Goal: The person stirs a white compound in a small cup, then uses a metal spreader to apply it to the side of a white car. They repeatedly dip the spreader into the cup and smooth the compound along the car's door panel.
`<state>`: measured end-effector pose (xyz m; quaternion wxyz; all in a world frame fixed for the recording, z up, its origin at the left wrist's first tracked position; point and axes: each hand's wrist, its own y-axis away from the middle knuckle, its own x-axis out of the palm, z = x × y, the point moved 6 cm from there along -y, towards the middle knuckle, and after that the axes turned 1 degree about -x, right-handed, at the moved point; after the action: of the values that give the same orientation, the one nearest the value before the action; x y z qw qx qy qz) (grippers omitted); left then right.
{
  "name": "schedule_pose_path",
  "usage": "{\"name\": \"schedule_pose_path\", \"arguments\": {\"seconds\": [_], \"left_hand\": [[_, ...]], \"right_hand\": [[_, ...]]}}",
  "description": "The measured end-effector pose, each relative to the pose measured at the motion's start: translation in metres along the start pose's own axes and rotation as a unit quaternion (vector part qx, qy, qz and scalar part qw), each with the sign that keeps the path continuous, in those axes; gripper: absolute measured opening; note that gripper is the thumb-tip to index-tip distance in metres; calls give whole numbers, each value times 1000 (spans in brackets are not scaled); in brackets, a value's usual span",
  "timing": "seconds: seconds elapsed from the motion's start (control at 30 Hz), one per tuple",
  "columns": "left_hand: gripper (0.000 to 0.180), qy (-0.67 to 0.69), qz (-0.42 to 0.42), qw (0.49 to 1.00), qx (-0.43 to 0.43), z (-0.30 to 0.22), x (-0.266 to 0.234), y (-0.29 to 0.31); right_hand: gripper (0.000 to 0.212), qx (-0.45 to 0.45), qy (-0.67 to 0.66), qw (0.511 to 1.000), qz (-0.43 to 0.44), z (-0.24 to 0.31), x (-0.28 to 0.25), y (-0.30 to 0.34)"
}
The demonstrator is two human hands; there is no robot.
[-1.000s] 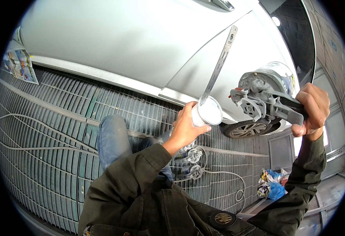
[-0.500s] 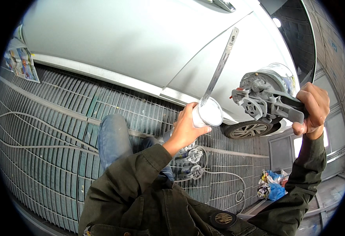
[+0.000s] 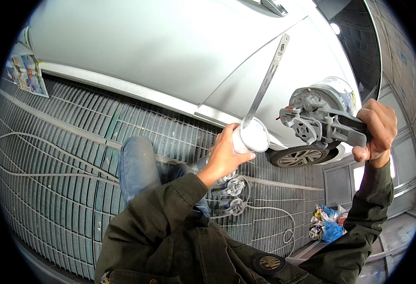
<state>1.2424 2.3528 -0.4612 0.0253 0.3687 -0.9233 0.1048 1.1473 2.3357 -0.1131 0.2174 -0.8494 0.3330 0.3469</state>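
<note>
While the left grip (image 3: 228,150) clasps a white cup (image 3: 250,138), the right grip (image 3: 378,127) clenches the handle (image 3: 348,121) of a lidded can (image 3: 339,90). It hangs left of that grip.

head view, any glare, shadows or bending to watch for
Head view: white car door pale and bright, with a soft grey patch, shadow or reflection unclear; head view: white cup shows little detail inside; head view: small glare spot on the dark glass; head view: fisheye bows the floor grating toward the black rim.
</note>
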Motion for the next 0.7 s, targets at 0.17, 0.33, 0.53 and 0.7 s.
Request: {"name": "schedule_pose_path", "arguments": {"seconds": [0.17,0.33,0.53,0.7], "left_hand": [[93,3,-4,1000,5,1,-2,1],[92,7,-4,1000,7,3,-3,2],[91,20,-10,1000,0,9,-5,3],[90,11,-17,1000,12,12,-4,3]], "right_hand": [[69,-2,-3,1000,4,1,2,-4],[68,-6,-16,1000,0,1,6,-4],[67,-4,-25,1000,-5,2,12,-5],[66,1,-32,999,2,1,16,-2]]}}
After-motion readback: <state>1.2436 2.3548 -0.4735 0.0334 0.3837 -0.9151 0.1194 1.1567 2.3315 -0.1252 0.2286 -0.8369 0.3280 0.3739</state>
